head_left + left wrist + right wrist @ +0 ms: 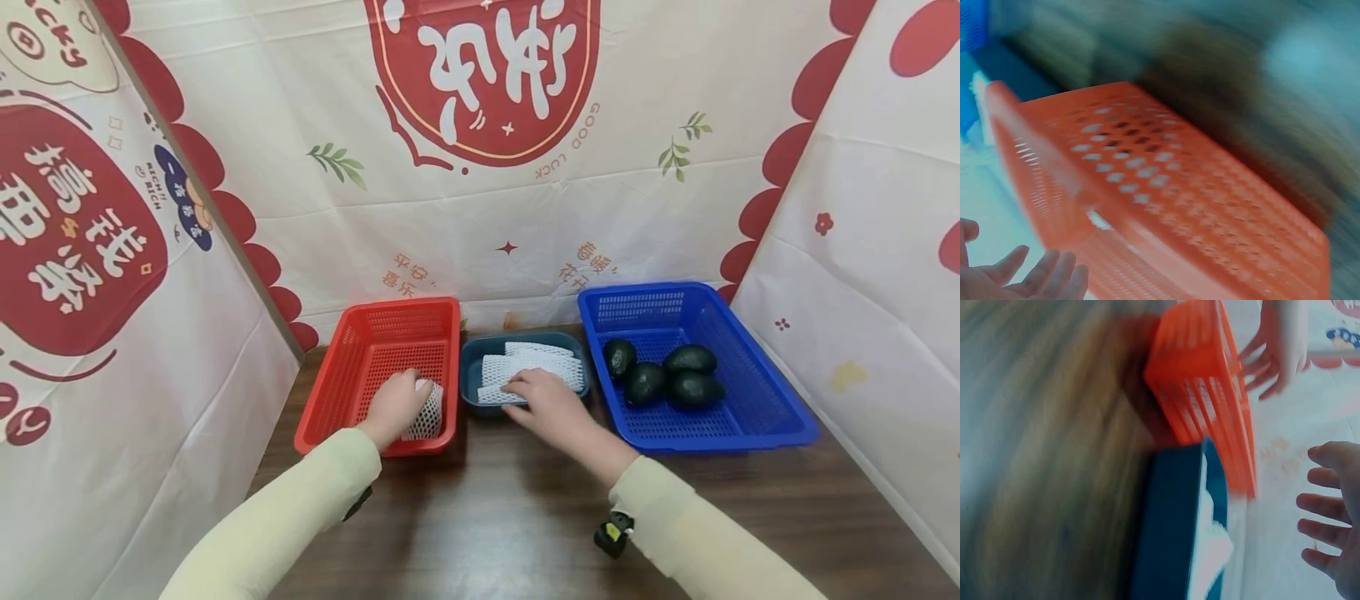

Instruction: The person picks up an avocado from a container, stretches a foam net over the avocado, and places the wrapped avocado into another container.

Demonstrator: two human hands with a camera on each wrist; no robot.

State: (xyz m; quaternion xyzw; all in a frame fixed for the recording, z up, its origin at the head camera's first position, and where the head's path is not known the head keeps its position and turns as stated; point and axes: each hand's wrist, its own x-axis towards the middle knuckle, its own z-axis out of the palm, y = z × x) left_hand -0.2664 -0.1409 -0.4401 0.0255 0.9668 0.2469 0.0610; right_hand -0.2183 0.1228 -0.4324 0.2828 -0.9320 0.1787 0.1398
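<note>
My left hand (395, 408) is over the near part of the red basket (341, 367), fingers loosely bent and holding nothing. Below it a white foam net (429, 417) lies in the basket, with something dark showing through its mesh. In the left wrist view that hand's fingers (1050, 275) are apart. My right hand (551, 404) hovers by the near edge of the dark teal tray (471, 375), where several flat white foam nets (531, 367) lie. From the right wrist, the hand (1344, 506) shows spread fingers with nothing between them.
At the right stands a blue basket (757, 400) with several dark green avocados (645, 383). The containers sit side by side on a dark wooden table (480, 517). Printed cloth walls (480, 217) close off the back and both sides.
</note>
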